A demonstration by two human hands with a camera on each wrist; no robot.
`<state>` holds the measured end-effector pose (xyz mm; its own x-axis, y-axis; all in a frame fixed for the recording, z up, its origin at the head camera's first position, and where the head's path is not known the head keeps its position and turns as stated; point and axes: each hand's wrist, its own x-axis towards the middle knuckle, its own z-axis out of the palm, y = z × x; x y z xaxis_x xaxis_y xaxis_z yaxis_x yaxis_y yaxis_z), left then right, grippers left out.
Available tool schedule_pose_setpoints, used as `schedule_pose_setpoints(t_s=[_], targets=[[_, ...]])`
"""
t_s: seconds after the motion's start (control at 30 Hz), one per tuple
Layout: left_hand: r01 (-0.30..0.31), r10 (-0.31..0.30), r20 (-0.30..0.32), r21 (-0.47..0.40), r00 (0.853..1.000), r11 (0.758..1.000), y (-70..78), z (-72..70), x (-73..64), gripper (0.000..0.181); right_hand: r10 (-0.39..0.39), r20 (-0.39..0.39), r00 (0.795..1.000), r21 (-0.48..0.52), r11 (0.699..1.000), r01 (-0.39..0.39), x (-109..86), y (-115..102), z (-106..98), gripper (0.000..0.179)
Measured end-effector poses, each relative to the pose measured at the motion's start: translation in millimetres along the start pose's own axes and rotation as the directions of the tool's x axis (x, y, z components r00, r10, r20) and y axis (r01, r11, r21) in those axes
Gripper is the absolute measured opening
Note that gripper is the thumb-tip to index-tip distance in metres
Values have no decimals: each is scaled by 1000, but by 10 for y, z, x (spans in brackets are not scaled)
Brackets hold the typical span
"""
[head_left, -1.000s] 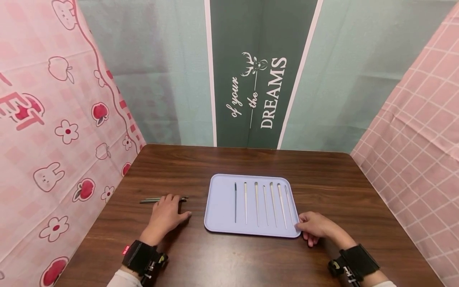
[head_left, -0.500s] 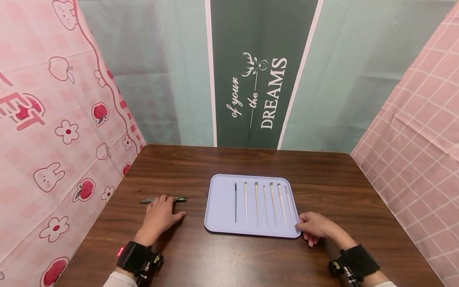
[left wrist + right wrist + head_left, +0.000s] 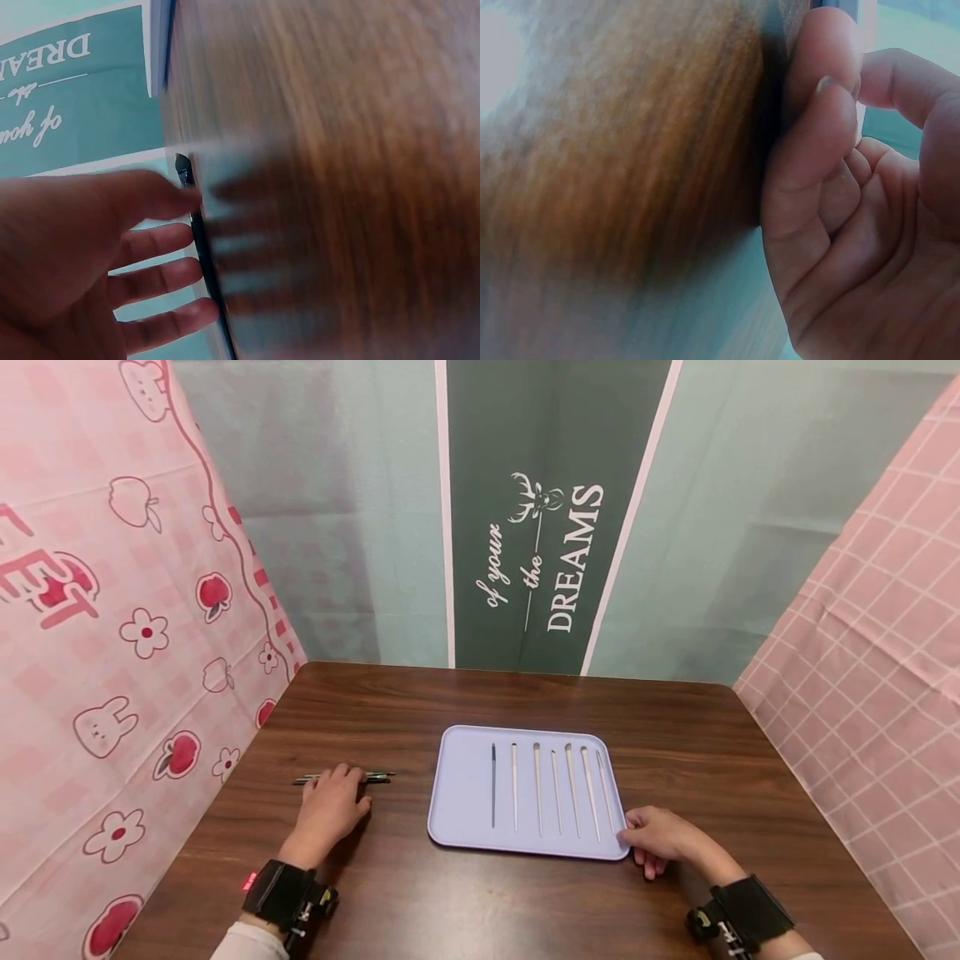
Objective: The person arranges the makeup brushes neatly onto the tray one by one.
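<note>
My left hand lies over several dark, slim makeup brushes on the left of the table. In the left wrist view its fingers are relaxed and reach a dark brush, the thumb close to its head end; whether they press it I cannot tell. My right hand pinches the near right corner of a lilac tray, other fingers curled beneath. Several makeup brushes lie side by side on the tray: a dark blue brush leftmost, then pale-handled ones such as this white brush.
The brown wooden table reaches back to a green printed curtain. Pink cloths hang on both sides. Each wrist wears a black strap with a small camera.
My left hand has shifted slightly left and its thumb has drawn in toward the fingers, baring more of the dark brushes' ends. The right hand stays at the tray corner.
</note>
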<state>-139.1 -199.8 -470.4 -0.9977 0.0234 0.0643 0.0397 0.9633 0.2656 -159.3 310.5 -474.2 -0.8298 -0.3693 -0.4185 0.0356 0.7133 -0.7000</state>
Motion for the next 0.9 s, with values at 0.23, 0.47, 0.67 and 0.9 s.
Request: schedule_pose_setpoints(t_s=[0.23, 0.47, 0.67, 0.9], targets=[[-23, 23, 5, 36, 1000, 999, -42, 1, 30, 16, -15, 8, 1000, 4, 1000, 15, 0, 21, 2, 22], [-45, 45, 12, 61, 999, 997, -99, 22, 99, 10, -16, 8, 1000, 12, 1000, 16, -1, 22, 12, 22], [-61, 59, 24, 82, 998, 995, -121, 10, 129, 10, -16, 7, 1000, 5, 1000, 16, 1, 7, 3, 22], [-108, 101, 66, 103, 993, 989, -122, -21, 140, 13, -20, 4, 1000, 10, 1000, 20, 1, 3, 2, 21]])
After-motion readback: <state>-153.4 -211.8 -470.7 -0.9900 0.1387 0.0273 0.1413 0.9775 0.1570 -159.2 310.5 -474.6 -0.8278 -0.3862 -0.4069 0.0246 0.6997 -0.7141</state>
